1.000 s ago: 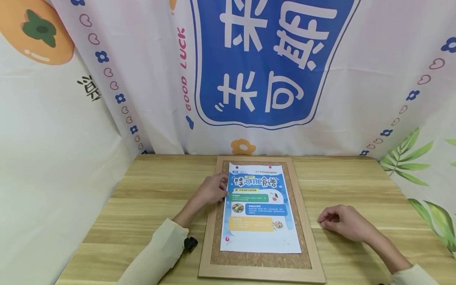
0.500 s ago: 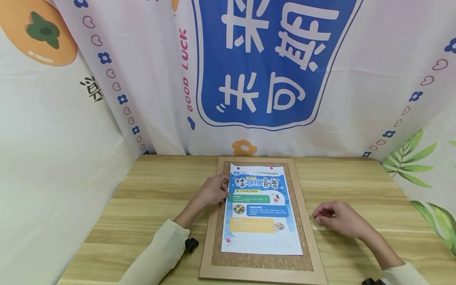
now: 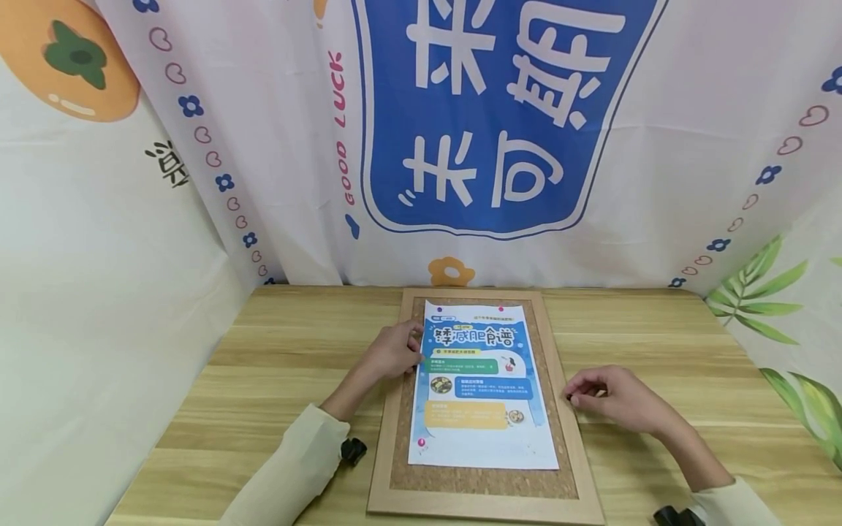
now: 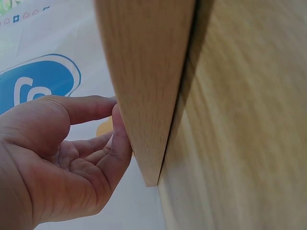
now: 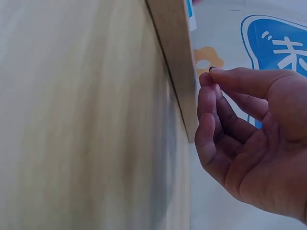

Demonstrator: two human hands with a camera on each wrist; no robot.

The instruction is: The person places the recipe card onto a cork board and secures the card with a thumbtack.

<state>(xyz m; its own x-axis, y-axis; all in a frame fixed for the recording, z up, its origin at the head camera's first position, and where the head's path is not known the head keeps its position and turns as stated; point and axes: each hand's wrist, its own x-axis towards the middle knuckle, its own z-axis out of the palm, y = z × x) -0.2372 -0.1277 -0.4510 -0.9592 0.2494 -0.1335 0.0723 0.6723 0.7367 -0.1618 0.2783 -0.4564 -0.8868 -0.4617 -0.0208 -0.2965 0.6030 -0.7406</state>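
A printed poster [image 3: 483, 449] in blue and white lies on a cork board [image 3: 483, 481] with a wooden frame [image 3: 483, 504]. Purple and pink push pins sit in its top corners, and a pink push pin [image 3: 422, 443] at its lower left. My left hand [image 3: 392, 349] touches the board's left side at the poster's edge, fingers loosely bent; whether they grip paper is hidden. My right hand [image 3: 615, 398], close to the frame's right side, pinches a small dark push pin [image 5: 211, 68] between thumb and forefinger; only a bit of it shows.
The board lies on a wood-grain table [image 3: 289, 351]. Behind it hangs a white printed cloth [image 3: 296, 183] that also lines both sides. A black wrist camera [image 3: 353, 451] is strapped to the left sleeve.
My right hand has moved left, closer to the board's right edge, with the small pin still pinched. My left hand stays at the poster's left edge, and the poster lies as before.
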